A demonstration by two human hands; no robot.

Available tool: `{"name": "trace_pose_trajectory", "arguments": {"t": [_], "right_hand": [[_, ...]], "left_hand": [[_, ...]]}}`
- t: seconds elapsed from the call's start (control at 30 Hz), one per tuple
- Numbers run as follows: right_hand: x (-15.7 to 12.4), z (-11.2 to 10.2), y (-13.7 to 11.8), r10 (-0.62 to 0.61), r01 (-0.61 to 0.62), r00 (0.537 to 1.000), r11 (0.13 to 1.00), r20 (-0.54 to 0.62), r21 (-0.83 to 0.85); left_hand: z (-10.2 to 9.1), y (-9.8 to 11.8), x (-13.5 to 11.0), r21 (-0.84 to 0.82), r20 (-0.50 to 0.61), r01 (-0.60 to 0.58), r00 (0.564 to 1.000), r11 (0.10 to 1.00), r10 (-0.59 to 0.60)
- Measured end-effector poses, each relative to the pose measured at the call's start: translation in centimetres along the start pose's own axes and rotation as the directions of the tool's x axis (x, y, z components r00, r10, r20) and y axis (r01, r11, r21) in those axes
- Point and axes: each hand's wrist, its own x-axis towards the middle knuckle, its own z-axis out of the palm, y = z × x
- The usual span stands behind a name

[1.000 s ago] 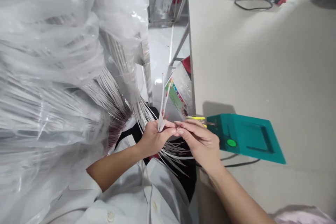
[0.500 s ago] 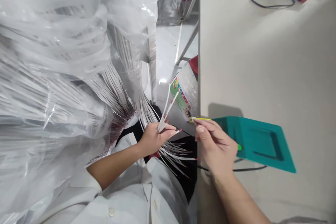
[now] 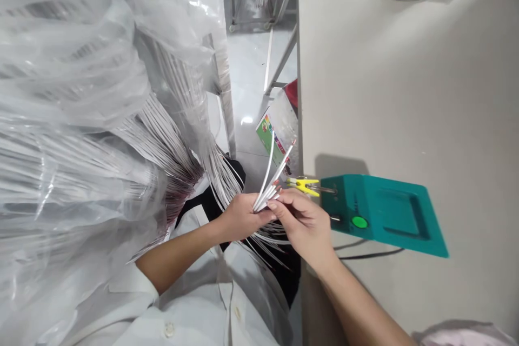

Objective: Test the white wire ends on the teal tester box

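L hand [image 3: 241,217] snug rnd wht wires [image 3: 266,195]

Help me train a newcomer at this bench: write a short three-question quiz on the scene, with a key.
1. Multiple choice: what colour is the clip beside the teal device?
A) red
B) yellow
C) black
2. True or false: the left hand holds several white wires.
3. Short answer: which of the person's hands is nearer to that clip?

Key:
1. B, yellow.
2. True; their ends stick up out of its grasp.
3. The right hand.
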Motion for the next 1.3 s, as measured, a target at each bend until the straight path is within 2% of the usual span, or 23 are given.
{"name": "trace_pose_trajectory", "arguments": {"t": [0.1, 0.17, 0.23, 0.33, 0.4, 0.43, 0.57, 0.63, 0.77, 0.83, 0.93, 1.03, 1.3], "right_hand": [[0.1, -0.3, 0.5, 0.062, -0.062, 0.998, 0.994, 0.003, 0.086], [0.2, -0.4, 0.6, 0.083, -0.087, 0.996, 0.989, 0.036, 0.121], [0.3, -0.3, 0.7, 0.081, -0.087, 0.996, 0.987, 0.049, 0.137], [0.2, -0.2, 1.0, 0.064, -0.068, 0.997, 0.989, 0.032, 0.134], [0.2, -0.1, 1.3, 0.050, -0.055, 0.998, 0.991, 0.045, 0.122], [0.1, 0.0, 1.4, 0.040, -0.047, 0.997, 0.992, 0.059, 0.118], [0.0, 0.0, 1.6, 0.009, -0.019, 0.995, 0.994, 0.096, 0.109], [0.0, 0.0, 1.6, 0.000, -0.011, 0.995, 0.994, 0.096, 0.107], [0.1, 0.0, 1.4, -0.024, 0.020, 0.997, 0.998, 0.079, 0.054], [0.1, 0.0, 1.2, -0.040, 0.040, 0.997, 0.999, 0.069, -0.004], [0.1, -0.1, 0.9, -0.075, 0.076, 0.997, 0.994, 0.012, -0.082], [0.2, -0.1, 0.8, -0.078, 0.071, 0.995, 0.992, -0.063, -0.101], [0.4, -0.1, 1.0, -0.021, 0.019, 0.995, 1.000, -0.096, -0.018]], "left_hand": [[-0.9, 0.3, 0.3, -0.092, 0.126, 0.022, 0.992, 0.996, -0.010], [-1.3, 0.2, 0.4, -0.162, 0.155, 0.074, 0.987, 0.984, -0.048], [-1.5, 0.0, 0.6, -0.246, 0.076, 0.116, 0.992, 0.962, -0.100], [-1.3, -0.4, 0.9, -0.304, -0.175, 0.092, 0.973, 0.948, -0.150], [-1.0, -0.4, 0.8, -0.247, -0.289, 0.037, 0.951, 0.968, -0.110], [-0.9, -0.3, 0.8, -0.197, -0.307, 0.001, 0.949, 0.980, -0.063], [-0.3, 0.2, 0.5, -0.034, -0.220, -0.150, 0.966, 0.988, 0.139], [0.0, 0.3, 0.5, -0.011, -0.203, -0.171, 0.965, 0.985, 0.165], [0.4, 0.0, 0.5, 0.053, -0.269, -0.163, 0.948, 0.985, 0.171], [0.5, -0.3, 0.6, 0.065, -0.311, -0.127, 0.940, 0.990, 0.141], [0.5, -0.5, 0.7, -0.007, -0.393, -0.047, 0.919, 0.999, 0.041], [0.5, -0.3, 0.8, -0.068, -0.452, -0.038, 0.892, 0.997, 0.003], [0.7, 0.4, 0.9, -0.238, -0.306, 0.046, 0.945, 0.970, -0.119]]}}
